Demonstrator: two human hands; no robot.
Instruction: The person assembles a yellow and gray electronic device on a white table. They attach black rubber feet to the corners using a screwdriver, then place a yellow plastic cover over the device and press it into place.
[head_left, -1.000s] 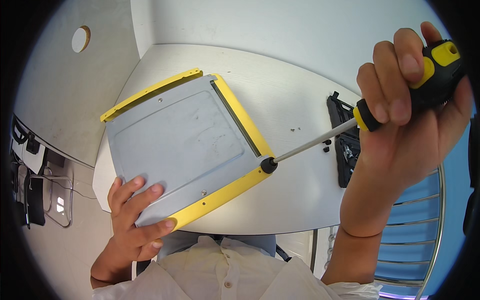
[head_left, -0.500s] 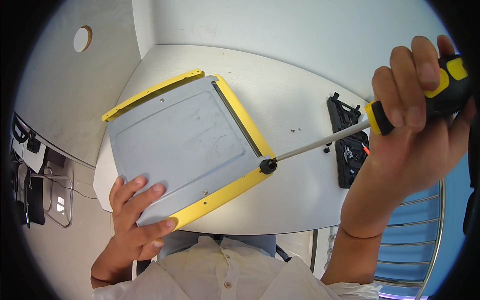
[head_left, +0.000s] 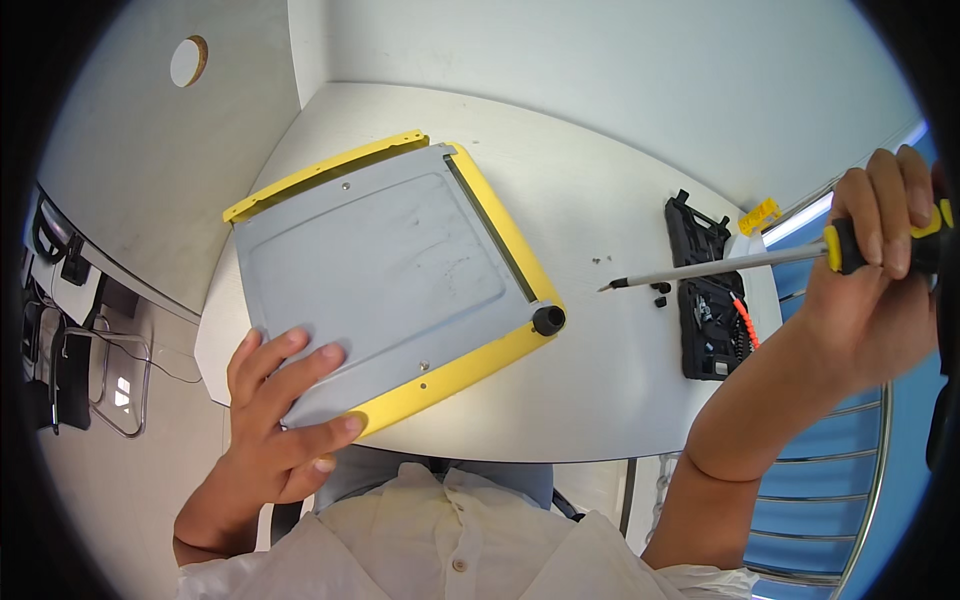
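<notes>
A flat casing with a grey panel and yellow sides lies tilted on the table. My left hand grips its near left corner, fingers on the grey face and thumb along the yellow edge. My right hand, raised at the far right, is closed round the black and yellow handle of a long screwdriver. Its tip points left, apart from the black round foot at the casing's right corner. Whether a screw sits on the tip, I cannot tell.
Right of the casing is an open black tool case with a red-orange flexible piece. Small black caps and tiny screws lie on the white table. A yellow part stands behind the case.
The screwdriver's tip has come out of the black foot, and my right hand has drawn it away to the right. My left hand keeps its grip on the casing.
</notes>
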